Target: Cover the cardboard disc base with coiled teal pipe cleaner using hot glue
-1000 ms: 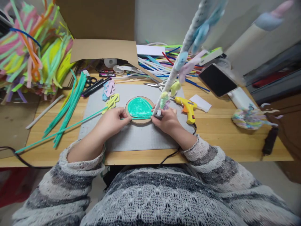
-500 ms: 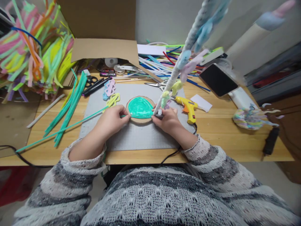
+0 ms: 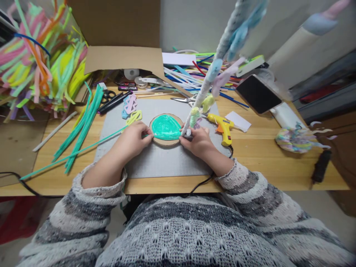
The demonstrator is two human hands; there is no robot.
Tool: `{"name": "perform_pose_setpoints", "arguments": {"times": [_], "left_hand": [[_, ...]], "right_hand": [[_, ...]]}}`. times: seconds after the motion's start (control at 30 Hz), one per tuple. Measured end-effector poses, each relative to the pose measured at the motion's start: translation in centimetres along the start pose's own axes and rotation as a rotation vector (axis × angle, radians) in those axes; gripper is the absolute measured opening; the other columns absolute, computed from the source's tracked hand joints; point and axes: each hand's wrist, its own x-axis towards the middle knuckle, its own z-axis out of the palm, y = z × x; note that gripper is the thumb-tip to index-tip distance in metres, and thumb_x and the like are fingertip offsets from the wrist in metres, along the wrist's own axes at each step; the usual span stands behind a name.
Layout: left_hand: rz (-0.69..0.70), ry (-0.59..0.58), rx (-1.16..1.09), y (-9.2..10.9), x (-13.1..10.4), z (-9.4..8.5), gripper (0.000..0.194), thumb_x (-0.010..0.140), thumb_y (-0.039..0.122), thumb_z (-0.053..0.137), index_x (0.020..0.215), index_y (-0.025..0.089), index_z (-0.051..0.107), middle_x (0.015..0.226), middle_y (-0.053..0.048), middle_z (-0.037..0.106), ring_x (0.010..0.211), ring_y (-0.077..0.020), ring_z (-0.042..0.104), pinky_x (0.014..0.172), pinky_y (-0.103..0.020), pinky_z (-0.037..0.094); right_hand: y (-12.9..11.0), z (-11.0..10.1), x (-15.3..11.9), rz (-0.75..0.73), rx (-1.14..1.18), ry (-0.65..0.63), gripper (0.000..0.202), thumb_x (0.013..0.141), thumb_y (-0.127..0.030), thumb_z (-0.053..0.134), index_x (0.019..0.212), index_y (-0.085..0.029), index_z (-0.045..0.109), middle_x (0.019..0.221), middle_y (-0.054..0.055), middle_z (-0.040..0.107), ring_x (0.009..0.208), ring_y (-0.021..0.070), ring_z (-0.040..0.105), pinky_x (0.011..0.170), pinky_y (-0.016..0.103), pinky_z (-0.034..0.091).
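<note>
A round wood slice [image 3: 166, 142] lies on the grey cutting mat, its top largely covered by coiled teal pipe cleaner [image 3: 166, 127]. At its left rim, my left hand [image 3: 135, 138] is closed in a pinch on a long teal pipe cleaner [image 3: 94, 145], whose tail trails to the lower left. My right hand [image 3: 198, 140] is closed at the right rim of the slice, its thumb against the edge. Beside those fingers rises a tilted white wrapped stem [image 3: 204, 89] with pastel fuzzy pieces; a small grey piece [image 3: 188, 137] shows at its base, partly hidden.
On the mat [image 3: 167, 167] lie pastel bent pieces [image 3: 133, 117] and scissors [image 3: 185, 100]. A yellow glue gun [image 3: 224, 126] sits right, its cord running to the front edge. Teal pipe cleaners [image 3: 80, 137] lie left; a phone [image 3: 258, 94] stands back right.
My left hand has shifted very slightly left and up along the slice's rim. The wrapped stem leans a little further left. My right hand stays in nearly the same place.
</note>
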Motion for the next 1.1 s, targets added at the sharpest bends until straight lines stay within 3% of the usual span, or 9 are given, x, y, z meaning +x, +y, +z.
{"name": "perform_pose_setpoints", "arguments": {"times": [0.17,0.43,0.6,0.73,0.83,1.0,1.1], "left_hand": [[0.117,0.012,-0.033,-0.4,0.2,-0.1,0.014,0.080,0.026,0.053,0.074,0.018,0.062,0.103,-0.008,0.065,0.099,-0.0223,0.060,0.093,-0.035,0.045],[0.040,0.020,-0.039,0.2,0.1,-0.4,0.009,0.074,0.022,0.059,0.072,0.018,0.067,0.101,-0.006,0.068,0.096,-0.0221,0.062,0.093,-0.035,0.047],[-0.017,0.035,-0.030,1.4,-0.6,0.0,0.011,0.075,0.025,0.060,0.072,0.018,0.068,0.095,-0.007,0.067,0.092,-0.0218,0.062,0.089,-0.036,0.048],[-0.048,0.061,-0.031,2.3,-1.3,0.8,0.014,0.077,0.029,0.061,0.069,0.018,0.066,0.092,-0.007,0.066,0.092,-0.0230,0.061,0.087,-0.037,0.048],[-0.057,0.078,-0.014,2.5,-1.4,1.4,0.016,0.078,0.030,0.061,0.067,0.019,0.064,0.093,-0.007,0.065,0.092,-0.0226,0.060,0.085,-0.037,0.048],[-0.062,0.056,-0.004,2.6,-1.3,1.4,0.015,0.078,0.028,0.061,0.066,0.019,0.063,0.095,-0.006,0.064,0.093,-0.0222,0.059,0.085,-0.036,0.047],[-0.049,0.057,0.006,2.5,-1.2,1.3,0.013,0.077,0.026,0.061,0.067,0.019,0.064,0.097,-0.007,0.063,0.095,-0.0234,0.058,0.086,-0.037,0.046]], "right_hand": [[0.2,0.1,0.0,0.010,0.012,-0.009,0.011,0.069,-0.021,0.069,0.079,-0.021,0.065,0.096,0.006,0.070,0.092,0.0281,0.064,0.090,0.051,0.041],[1.0,0.4,0.3,-0.050,0.175,-0.013,0.022,0.072,-0.020,0.064,0.094,-0.022,0.064,0.113,0.010,0.064,0.105,0.0254,0.061,0.095,0.045,0.050],[1.1,-0.9,0.5,-0.058,0.149,-0.056,0.030,0.076,-0.021,0.064,0.106,-0.019,0.064,0.112,0.013,0.065,0.107,0.0275,0.061,0.098,0.048,0.049],[1.4,-1.6,0.7,-0.098,0.122,-0.021,0.036,0.080,-0.020,0.059,0.116,-0.018,0.061,0.115,0.015,0.063,0.113,0.0301,0.058,0.096,0.050,0.049],[1.4,-1.9,0.7,-0.097,0.104,0.036,0.033,0.079,-0.019,0.060,0.112,-0.020,0.061,0.113,0.013,0.062,0.111,0.0304,0.056,0.095,0.051,0.047],[0.2,-3.0,-0.5,-0.065,0.011,0.180,0.012,0.081,-0.016,0.055,0.091,-0.022,0.058,0.092,0.008,0.059,0.089,0.0248,0.056,0.081,0.044,0.049],[-0.7,-3.7,-1.3,-0.157,-0.001,0.115,0.010,0.084,-0.015,0.052,0.084,-0.023,0.058,0.080,0.004,0.060,0.078,0.0211,0.057,0.074,0.038,0.049]]}}
